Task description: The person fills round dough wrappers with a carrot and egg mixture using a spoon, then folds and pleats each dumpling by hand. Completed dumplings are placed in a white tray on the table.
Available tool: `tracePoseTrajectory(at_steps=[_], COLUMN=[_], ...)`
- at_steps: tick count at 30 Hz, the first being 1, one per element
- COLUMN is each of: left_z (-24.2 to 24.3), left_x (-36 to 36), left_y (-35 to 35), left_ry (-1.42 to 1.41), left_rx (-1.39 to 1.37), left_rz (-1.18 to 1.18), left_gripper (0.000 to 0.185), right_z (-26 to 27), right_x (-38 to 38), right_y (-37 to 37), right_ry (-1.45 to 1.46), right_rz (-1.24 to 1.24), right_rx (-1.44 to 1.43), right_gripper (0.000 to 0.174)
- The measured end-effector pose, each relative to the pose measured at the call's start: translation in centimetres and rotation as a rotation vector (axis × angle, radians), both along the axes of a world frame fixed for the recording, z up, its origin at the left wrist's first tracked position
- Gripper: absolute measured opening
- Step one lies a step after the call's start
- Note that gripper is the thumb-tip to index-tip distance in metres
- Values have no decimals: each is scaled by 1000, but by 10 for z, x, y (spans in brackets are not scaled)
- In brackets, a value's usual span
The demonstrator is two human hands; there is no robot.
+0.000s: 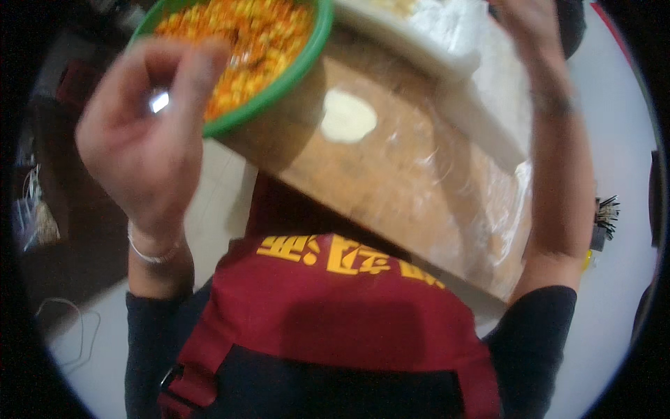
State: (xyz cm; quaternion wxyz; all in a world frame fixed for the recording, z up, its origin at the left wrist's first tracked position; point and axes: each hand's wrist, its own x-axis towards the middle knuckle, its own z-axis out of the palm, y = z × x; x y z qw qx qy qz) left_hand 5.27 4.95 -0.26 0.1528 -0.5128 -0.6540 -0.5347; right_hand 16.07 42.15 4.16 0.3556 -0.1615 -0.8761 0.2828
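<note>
My left hand (152, 125) is curled with thumb and fingers brought together, over the left rim of a green bowl (309, 63). The bowl holds an orange-yellow chopped filling (261, 57). A small bright, shiny spot shows within the curl of this hand; blur hides whether it belongs to a held tool. A flat, pale round dough wrapper (348, 116) lies on the wooden board (387, 173), right of the bowl. At the top right my right hand (528, 26) is blurred and partly cut off by the picture's edge, beside a white floury tray; its fingertips cannot be seen.
The pale tray (450, 60) with white powder and pale pieces stands along the board's far side. Crumpled clear plastic film (439, 157) lies on the board's right part. The board's near edge runs close to my red apron (340, 314). A dark bundle of sticks (607, 217) stands beyond my right forearm.
</note>
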Motion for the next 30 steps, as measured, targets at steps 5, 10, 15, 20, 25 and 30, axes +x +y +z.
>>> tracePoseTrajectory(at_steps=[5, 10, 15, 20, 25, 30], left_z=[-23, -59, -125, -235, -271, -270], left_x=[24, 58, 84, 97, 104, 104], left_y=[-25, -62, -87, -67, -56, -60], left_ry=[-111, -72, -128, -168, -156, -22], left_rx=[67, 45, -444, -761, -932, -941], left_rz=[230, 214, 96, -177, -166, -189], left_gripper=[26, 21, 15, 18, 21, 15], right_z=[-12, -39, -60, -66, -62, -88], right_x=[62, 102, 154, 159, 138, 93], right_y=[-103, -145, -164, -166, -161, -144], right_ry=[-170, -424, -327, -329, -406, -454], right_rz=[88, 235, 146, 114, 88, 175], right_rx=[88, 35, -246, -367, -230, -18], right_gripper=[11, 19, 14, 15, 14, 18])
